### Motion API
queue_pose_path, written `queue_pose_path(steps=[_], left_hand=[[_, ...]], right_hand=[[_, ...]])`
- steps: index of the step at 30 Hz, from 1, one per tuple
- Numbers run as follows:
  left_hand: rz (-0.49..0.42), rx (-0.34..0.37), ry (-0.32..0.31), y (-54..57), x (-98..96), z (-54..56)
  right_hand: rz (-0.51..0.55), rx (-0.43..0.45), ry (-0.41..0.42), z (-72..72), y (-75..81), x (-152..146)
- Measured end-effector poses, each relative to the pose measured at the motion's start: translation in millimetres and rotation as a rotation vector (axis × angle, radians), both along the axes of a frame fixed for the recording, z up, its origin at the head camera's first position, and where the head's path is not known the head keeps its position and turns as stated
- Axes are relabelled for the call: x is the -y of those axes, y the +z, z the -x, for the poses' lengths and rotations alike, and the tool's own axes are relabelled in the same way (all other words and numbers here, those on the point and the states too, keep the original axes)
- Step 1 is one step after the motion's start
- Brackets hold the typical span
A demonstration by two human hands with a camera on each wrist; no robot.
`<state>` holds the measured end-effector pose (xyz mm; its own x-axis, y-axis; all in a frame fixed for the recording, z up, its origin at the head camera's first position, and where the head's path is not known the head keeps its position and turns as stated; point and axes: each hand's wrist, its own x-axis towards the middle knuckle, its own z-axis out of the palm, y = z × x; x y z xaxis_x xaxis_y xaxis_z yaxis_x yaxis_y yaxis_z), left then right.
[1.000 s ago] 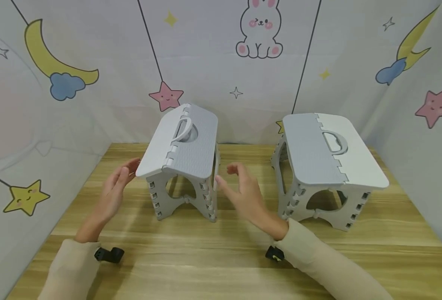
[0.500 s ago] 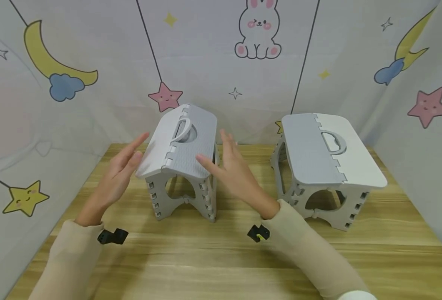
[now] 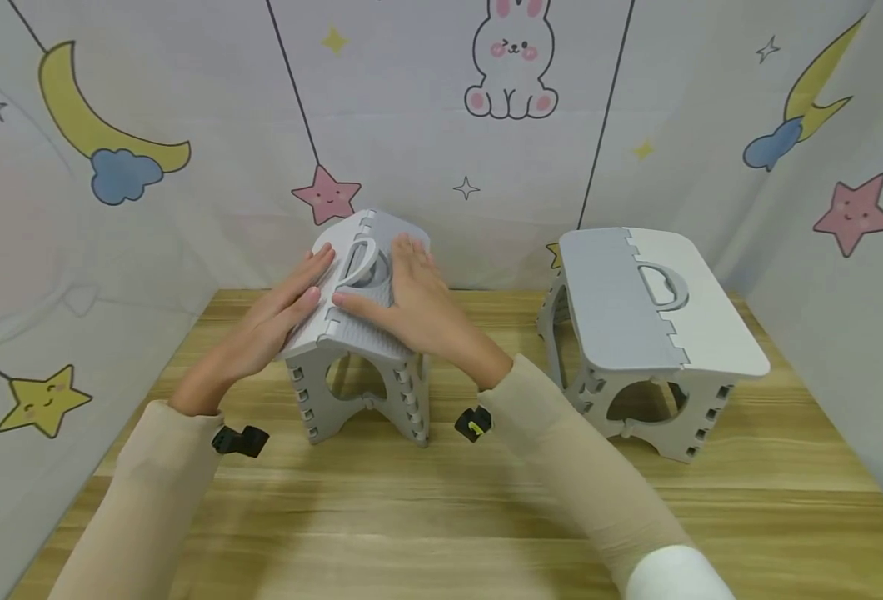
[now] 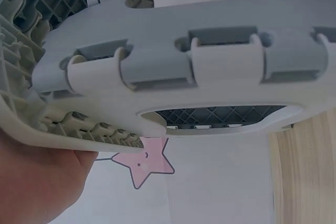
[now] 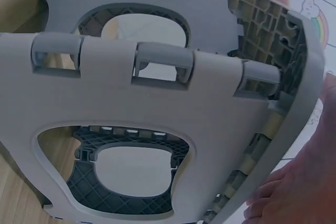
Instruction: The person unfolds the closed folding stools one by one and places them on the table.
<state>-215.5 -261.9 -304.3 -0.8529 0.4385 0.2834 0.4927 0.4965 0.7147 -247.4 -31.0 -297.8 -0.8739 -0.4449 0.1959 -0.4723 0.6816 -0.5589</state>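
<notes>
A grey and white folding step stool (image 3: 359, 337) stands left of centre in the head view, its two-panel top peaked along the hinged middle like a low roof. My left hand (image 3: 272, 329) lies with straight fingers on the white panel. On the grey panel rests my right hand (image 3: 434, 312), fingers extended, thumb towards the hinge line. The loop handle (image 3: 369, 258) sticks up between them. From below, the left wrist view shows the stool's hinged leg panel (image 4: 157, 72) and the ribbed underside; the right wrist view shows the other leg panel (image 5: 105, 100) with its large cut-out.
A second folding stool (image 3: 614, 308) of the same kind stands to the right, its top almost flat. Both are on a wood-grain table (image 3: 381, 517). Behind and at the sides hangs a white cloth (image 3: 411, 125) printed with a bunny, stars and moons.
Both hands have risen from beside the stool and come inward onto its top panels. The left stool still has its peaked top; the right stool stays in place.
</notes>
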Motion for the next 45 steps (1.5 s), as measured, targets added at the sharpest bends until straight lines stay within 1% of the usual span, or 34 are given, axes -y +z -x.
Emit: queue_pose_path(steps=[4,10,17,21,27,32,39,45], left_hand=[[0.028,0.022,-0.005,1.3,-0.3,5.6],[0.054,0.052,-0.019,2.6,-0.6,10.5],[0.089,0.025,-0.049,2.2,-1.0,11.4],[0.112,0.023,-0.056,2.0,-1.0,11.1],[0.13,0.013,-0.051,2.0,-1.4,11.5],[0.138,0.012,-0.048,1.6,-1.6,11.1],[0.159,-0.022,-0.037,-1.1,-1.1,12.3],[0.177,-0.017,-0.03,-1.7,-1.7,12.9]], right_hand=[[-0.035,0.002,0.017,6.3,0.6,8],[-0.056,0.009,0.022,11.4,-1.4,10],[-0.076,-0.014,0.02,14.0,-4.9,10],[-0.098,-0.023,0.018,13.8,-6.3,10],[-0.129,-0.054,0.018,13.7,-7.5,10],[-0.153,-0.054,0.021,14.1,-8.3,10],[-0.19,-0.06,0.027,14.4,-7.7,10],[-0.208,-0.066,0.028,14.9,-7.5,9]])
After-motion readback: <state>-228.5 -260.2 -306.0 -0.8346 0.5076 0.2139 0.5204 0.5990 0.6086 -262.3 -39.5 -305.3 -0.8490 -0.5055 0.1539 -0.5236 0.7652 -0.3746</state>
